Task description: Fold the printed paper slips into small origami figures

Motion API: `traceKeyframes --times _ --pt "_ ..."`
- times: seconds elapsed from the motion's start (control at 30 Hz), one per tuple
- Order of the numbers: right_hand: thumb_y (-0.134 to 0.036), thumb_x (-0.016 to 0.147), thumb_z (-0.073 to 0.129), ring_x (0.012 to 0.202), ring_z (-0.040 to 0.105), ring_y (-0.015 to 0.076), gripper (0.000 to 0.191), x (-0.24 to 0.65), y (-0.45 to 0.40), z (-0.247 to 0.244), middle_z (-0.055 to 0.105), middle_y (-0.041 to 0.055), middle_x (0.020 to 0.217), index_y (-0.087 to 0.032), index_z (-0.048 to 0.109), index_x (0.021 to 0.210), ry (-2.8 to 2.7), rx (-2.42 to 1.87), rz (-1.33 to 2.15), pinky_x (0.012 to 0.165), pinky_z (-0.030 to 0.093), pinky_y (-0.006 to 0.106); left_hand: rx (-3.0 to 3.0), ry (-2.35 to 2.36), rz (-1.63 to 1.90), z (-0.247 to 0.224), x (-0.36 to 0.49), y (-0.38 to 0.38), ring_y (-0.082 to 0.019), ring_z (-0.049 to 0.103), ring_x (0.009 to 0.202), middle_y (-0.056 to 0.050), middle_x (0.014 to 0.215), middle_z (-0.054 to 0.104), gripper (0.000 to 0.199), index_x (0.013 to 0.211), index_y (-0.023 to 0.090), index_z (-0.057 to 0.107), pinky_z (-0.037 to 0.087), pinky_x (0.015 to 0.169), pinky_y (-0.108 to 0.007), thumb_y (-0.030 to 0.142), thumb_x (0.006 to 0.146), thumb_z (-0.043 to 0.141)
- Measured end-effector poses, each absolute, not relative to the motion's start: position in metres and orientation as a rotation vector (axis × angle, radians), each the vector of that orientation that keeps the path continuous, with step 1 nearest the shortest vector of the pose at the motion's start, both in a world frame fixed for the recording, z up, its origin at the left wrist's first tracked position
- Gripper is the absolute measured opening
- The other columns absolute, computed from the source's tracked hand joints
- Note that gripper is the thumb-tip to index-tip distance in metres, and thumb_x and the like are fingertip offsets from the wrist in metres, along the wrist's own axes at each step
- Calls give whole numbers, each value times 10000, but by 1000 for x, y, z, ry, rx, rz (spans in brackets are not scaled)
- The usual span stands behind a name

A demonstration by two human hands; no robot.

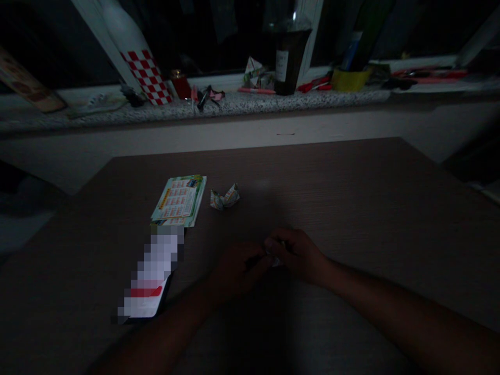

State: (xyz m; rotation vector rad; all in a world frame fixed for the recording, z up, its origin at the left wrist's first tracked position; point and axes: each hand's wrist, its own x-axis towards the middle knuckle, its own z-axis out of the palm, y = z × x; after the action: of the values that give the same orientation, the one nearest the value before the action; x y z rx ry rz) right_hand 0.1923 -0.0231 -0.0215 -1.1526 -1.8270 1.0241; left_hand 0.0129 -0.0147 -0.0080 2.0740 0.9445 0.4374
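Paper (276, 261), or what I judge to be paper, shows as a small pale bit over the table (351, 208), pinched by the fingers of the right hand (300, 255). The left hand (236, 265) meets it there, fingers bent, but in this gloom I cannot tell whether they grip. To work it well, I'd steady the piece with one hand, press with the other's fingertips and stay gentle. I'd also keep clear of the folded paper shape (230, 198) beside the card stack (179, 200).
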Motion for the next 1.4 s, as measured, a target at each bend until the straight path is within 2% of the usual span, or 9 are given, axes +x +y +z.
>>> traceKeyframes --times 0.37,1.0,1.17,1.4 --pt "-305 914 461 551 494 102 284 193 -22 -23 542 -20 585 -168 563 687 -1843 -1143 1018 511 354 198 2073 938 438 -8 13 -13 -110 463 583 14 630 518 310 712 135 582 348 561 -215 332 894 427" --pt "-319 914 461 540 471 98 298 193 -23 -24 503 -30 575 -168 550 673 -1843 -1163 1017 497 338 196 2069 947 430 -5 13 -14 -100 444 576 34 610 475 289 687 142 559 323 542 -203 304 893 438" --pt "-309 911 459 546 468 100 288 193 -23 -23 508 -30 578 -172 545 673 -1831 -1154 1019 506 340 197 2068 928 433 -8 13 -14 -113 483 613 13 658 522 293 740 129 583 350 578 -218 313 905 425" --pt "-293 909 468 545 474 93 276 193 -24 -21 502 -36 577 -166 550 678 -1829 -1158 1031 502 331 194 2091 929 444 -9 13 -13 -106 466 578 21 618 504 294 701 135 570 340 557 -215 313 893 436"
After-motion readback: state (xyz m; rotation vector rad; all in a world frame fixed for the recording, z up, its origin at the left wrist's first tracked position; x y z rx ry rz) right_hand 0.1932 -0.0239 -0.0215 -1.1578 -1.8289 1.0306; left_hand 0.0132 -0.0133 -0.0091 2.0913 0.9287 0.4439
